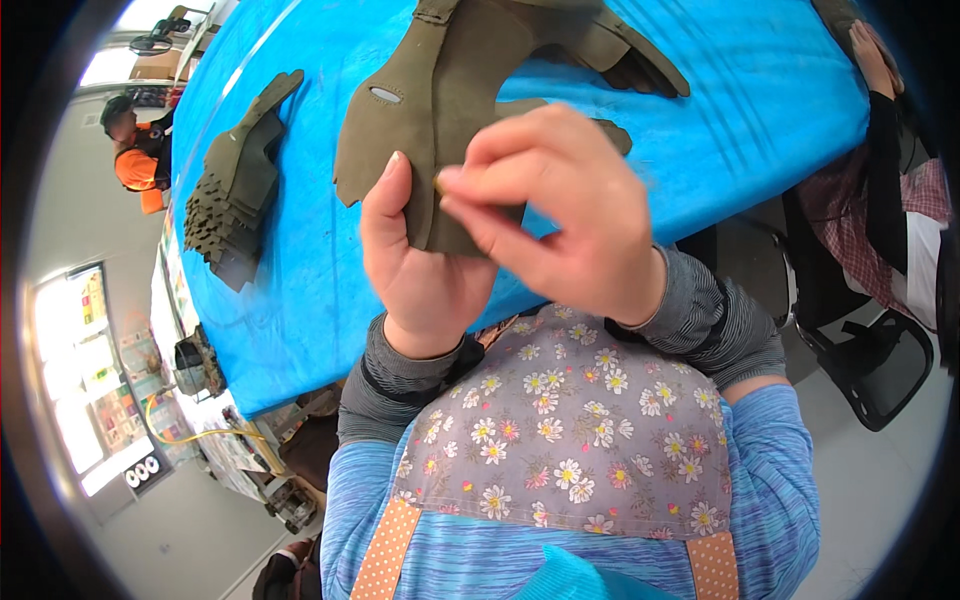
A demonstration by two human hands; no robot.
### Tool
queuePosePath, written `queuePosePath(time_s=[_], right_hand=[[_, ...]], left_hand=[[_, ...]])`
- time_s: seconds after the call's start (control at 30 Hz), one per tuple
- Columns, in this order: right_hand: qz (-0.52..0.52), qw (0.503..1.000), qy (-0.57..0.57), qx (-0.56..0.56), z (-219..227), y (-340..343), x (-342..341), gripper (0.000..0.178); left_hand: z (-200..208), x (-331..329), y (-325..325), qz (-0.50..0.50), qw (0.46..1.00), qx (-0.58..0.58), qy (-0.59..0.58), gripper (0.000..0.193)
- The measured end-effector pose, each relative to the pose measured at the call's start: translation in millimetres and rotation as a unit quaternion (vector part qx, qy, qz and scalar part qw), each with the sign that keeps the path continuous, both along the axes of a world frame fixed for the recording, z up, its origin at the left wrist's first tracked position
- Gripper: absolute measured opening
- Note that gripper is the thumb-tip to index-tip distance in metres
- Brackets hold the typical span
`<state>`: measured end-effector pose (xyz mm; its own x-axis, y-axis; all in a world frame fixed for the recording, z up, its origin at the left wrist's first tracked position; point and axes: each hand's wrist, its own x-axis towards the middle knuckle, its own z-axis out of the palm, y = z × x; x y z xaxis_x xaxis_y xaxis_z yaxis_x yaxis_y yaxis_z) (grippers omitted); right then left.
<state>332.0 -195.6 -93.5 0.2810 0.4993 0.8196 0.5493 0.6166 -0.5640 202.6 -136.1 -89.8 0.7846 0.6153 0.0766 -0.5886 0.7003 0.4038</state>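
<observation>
An olive-brown cut piece of sheet material (400, 135), with curved outlines, a raised seam and a small oval slot, is in front of me over the blue table cover. My left hand (425, 275) grips its near end, thumb on top and the other fingers hidden beneath. Just right of that thumb, my right hand (575, 205) pinches thumb and forefinger together close to the piece's surface. A tiny yellowish spot shows at those fingertips, too small to name. Farther left lies a fanned stack of similar olive pieces (235, 185).
More layered olive pieces (640, 65) lie at the far right of the blue-covered table (300, 330). At the right edge, another person's hand (870, 60) rests on brown material. A black chair (870, 365) stands right of me. A person in orange (140, 150) is beyond the table's left side.
</observation>
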Motion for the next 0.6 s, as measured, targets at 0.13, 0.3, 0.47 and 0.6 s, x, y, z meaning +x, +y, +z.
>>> queuePosePath(time_s=[0.13, 0.3, 0.47, 0.6], right_hand=[[0.069, 0.997, -0.001, -0.03, -3, -10, -15, 0.023], [0.05, 0.999, -0.004, -0.021, -2, -5, -2, 0.019], [0.053, 0.998, 0.022, -0.023, -3, -2, -6, 0.022], [0.122, 0.992, 0.0, -0.041, -9, -5, -11, 0.018]], left_hand=[[14, 5, -3, 0.066, 0.987, 0.052, 0.133, 0.052], [5, 2, -2, 0.032, 0.997, 0.004, 0.074, 0.049], [4, 2, -2, 0.025, 0.999, 0.0, 0.036, 0.045], [6, 2, -1, 0.041, 0.99, 0.033, 0.127, 0.048]])
